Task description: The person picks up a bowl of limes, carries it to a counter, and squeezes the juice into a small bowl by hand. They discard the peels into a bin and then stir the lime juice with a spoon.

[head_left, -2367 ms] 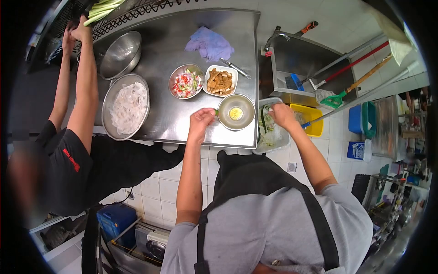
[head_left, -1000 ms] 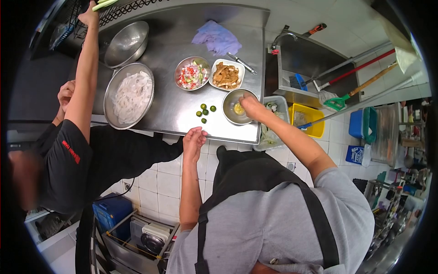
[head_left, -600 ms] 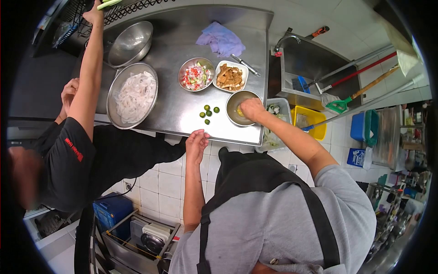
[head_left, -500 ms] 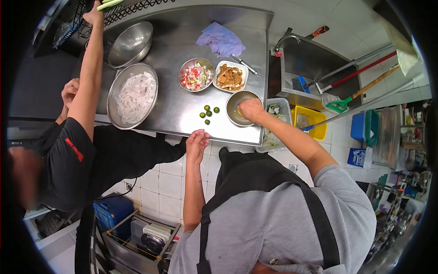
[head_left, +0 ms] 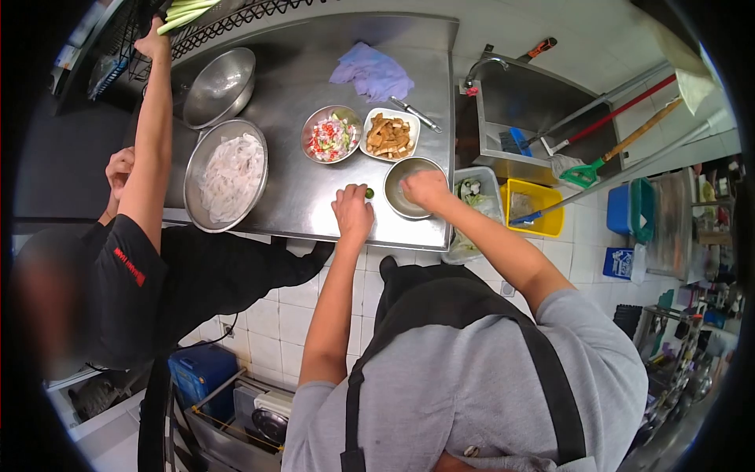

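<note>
Small limes under left hand; nearby shirt lettering unreadable.

Both your arms reach forward, bare from the sleeves down. Your left hand lies palm down with the fingers curled under, the wrist straight. Your right hand sits just beside it, knuckles up, fingers bunched downward, the forearm angled in from the right.

A kitchen with a white tiled floor and a stainless steel worktable. A metal sink sits to its right (mop and broom handles lean there), near yellow and blue bins.
</note>
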Demonstrator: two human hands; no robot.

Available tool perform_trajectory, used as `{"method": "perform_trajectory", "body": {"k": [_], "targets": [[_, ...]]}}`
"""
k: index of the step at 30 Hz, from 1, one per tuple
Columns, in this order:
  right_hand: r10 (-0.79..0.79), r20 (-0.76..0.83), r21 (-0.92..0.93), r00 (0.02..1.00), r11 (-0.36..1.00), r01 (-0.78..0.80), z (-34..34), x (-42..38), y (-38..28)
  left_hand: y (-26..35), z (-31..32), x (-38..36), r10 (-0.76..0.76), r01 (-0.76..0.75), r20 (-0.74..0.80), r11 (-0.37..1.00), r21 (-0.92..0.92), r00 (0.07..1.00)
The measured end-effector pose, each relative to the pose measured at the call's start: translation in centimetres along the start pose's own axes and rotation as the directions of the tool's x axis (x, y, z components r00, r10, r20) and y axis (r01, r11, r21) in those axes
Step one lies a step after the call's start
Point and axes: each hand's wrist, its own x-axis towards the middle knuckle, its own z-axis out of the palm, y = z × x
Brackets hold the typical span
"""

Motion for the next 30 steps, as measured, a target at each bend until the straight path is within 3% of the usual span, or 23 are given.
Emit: {"method": "perform_trajectory", "body": {"k": [5, 6, 9, 11, 13, 14, 15, 16, 17, 21, 24, 27, 30], "targets": [[0.284, -0.219, 0.161, 0.934, 0.954, -0.252, -5.7, -4.7, 6.0, -0.7, 2.8, 2.2, 0.093, -0.144, 0.208, 0.959, 0.243, 0.974], [0.306, -0.188, 0.151, 0.933, 0.948, -0.28, -5.7, -5.7, 8.0, -0.9, 3.0, 2.3, 0.094, -0.165, 0.251, 0.947, 0.277, 0.963], [0.333, -0.053, 0.059, 0.941, 0.942, -0.33, -3.8, -8.2, 12.4, -1.4, 3.7, 2.4, 0.123, -0.176, 0.193, 0.942, 0.287, 0.973], [0.313, 0.025, 0.064, 0.949, 0.947, -0.314, -3.7, -9.1, 12.5, 0.2, 1.6, 2.3, 0.087, -0.097, 0.08, 0.985, 0.14, 0.993], [0.149, -0.083, 0.258, 0.985, 0.958, -0.123, -3.3, -8.7, 11.0, 1.0, 0.0, 2.0, 0.053, -0.054, -0.017, 0.995, -0.086, 0.998], [0.076, -0.146, 0.345, 0.986, 0.938, -0.021, -2.8, -8.7, 9.8, 1.4, -0.3, 1.7, -0.068, 0.114, 0.116, 0.884, -0.454, 0.991], [0.017, -0.169, 0.445, 0.986, 0.894, 0.061, -3.8, -8.7, 7.5, 2.3, -1.0, 1.5, -0.129, 0.299, 0.281, 0.621, -0.725, 0.951], [-0.041, -0.201, 0.535, 0.979, 0.832, 0.145, -5.6, -8.5, 4.8, 3.2, -2.0, 1.5, -0.119, 0.463, 0.448, 0.256, -0.849, 0.886], [-0.09, -0.219, 0.589, 0.971, 0.782, 0.205, -6.8, -8.4, 2.5, 4.5, -3.5, 1.5, -0.044, 0.515, 0.517, 0.203, -0.833, 0.855], [-0.238, -0.384, 0.634, 0.892, 0.635, 0.442, -7.2, -6.8, -1.5, 6.7, -3.9, 0.4, -0.003, 0.515, 0.519, 0.121, -0.848, 0.855], [-0.184, -0.163, 0.74, 0.969, 0.628, 0.243, -7.3, -6.3, -1.3, 6.9, -4.3, 0.1, -0.045, 0.499, 0.499, 0.162, -0.851, 0.865], [-0.076, -0.007, 0.999, 0.997, 0.036, 0.01, -5.2, -5.6, -0.4, 6.5, -5.7, -0.2, -0.117, 0.527, 0.515, 0.259, -0.81, 0.849], [-0.176, 0.126, 0.974, 0.976, -0.163, -0.155, -5.4, -5.5, 1.3, 3.7, -5.5, -1.5, -0.151, 0.533, 0.511, 0.254, -0.807, 0.846]]}}
